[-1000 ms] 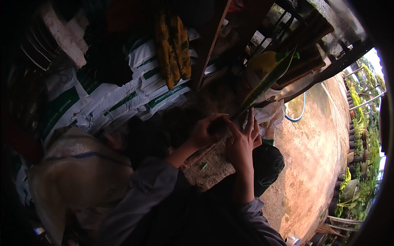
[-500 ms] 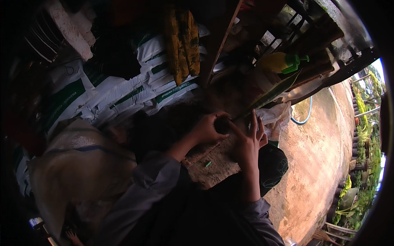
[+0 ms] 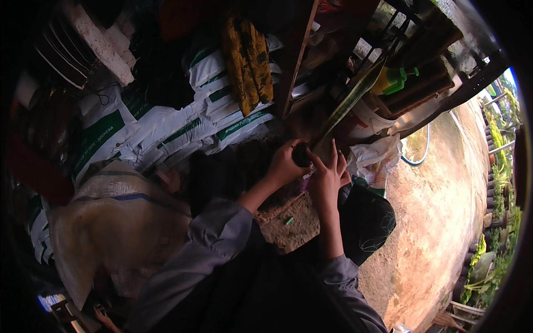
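Observation:
My left hand [image 3: 286,165] is closed around a small dark round thing [image 3: 301,155], which looks like a little plant pot or a clump of soil; shadow hides its detail. A long, pointed green leaf with paler edges, like a snake plant leaf [image 3: 351,103], rises from beside it and leans away to the upper right. My right hand [image 3: 326,180] is just right of the dark thing, with its thumb side close against it. Its fingers are stretched out and apart near the leaf's base.
White and green sacks [image 3: 166,130] are stacked at the far left, with a woven sack [image 3: 119,216] nearer. A yellow-and-green spray bottle [image 3: 391,81] stands beyond a whitish bucket [image 3: 369,119]. A crumpled plastic bag [image 3: 377,158] lies right of my hands. A blue hose [image 3: 425,152] rests on the ground.
The leaf has swung more upright and its tip has moved left, now in front of the spray bottle. My right hand has shifted slightly left. My left hand keeps its hold.

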`<state>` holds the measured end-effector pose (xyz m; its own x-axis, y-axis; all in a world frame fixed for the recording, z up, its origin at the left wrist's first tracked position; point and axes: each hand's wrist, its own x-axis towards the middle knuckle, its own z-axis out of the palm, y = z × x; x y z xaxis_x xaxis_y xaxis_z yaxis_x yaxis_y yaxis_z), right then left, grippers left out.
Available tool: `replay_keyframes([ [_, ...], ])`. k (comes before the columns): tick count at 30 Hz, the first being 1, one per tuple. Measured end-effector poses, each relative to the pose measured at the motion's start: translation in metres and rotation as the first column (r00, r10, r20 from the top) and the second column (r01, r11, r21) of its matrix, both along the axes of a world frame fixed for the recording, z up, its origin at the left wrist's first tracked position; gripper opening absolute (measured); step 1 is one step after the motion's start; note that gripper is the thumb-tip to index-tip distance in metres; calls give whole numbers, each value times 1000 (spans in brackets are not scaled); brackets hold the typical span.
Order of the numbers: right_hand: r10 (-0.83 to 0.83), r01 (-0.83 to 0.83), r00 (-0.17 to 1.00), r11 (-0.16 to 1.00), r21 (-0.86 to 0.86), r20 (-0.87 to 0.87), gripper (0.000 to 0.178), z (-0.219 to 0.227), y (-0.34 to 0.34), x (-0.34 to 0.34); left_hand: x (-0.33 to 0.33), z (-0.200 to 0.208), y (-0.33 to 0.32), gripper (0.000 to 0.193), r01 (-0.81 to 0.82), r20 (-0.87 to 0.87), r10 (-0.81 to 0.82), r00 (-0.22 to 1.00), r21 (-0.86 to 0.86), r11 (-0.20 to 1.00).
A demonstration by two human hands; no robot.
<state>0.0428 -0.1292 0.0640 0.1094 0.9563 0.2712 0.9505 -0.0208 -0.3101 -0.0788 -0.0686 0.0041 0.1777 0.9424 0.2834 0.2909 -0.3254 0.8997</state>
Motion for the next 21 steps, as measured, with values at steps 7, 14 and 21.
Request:
replay_keyframes([
  [7,-22,21,1000,1000,14,20,39,6,-8,8,2,2,-7,67,27,-33,-26,999,47,999],
  [14,-7,8,1000,998,-56,27,43,12,-16,-3,-3,10,-16,68,1,-69,2,998,44,999],
  [21,17,-17,1000,998,-54,-10,45,5,-20,-15,-7,17,-12,69,-4,-93,14,996,106,994],
])
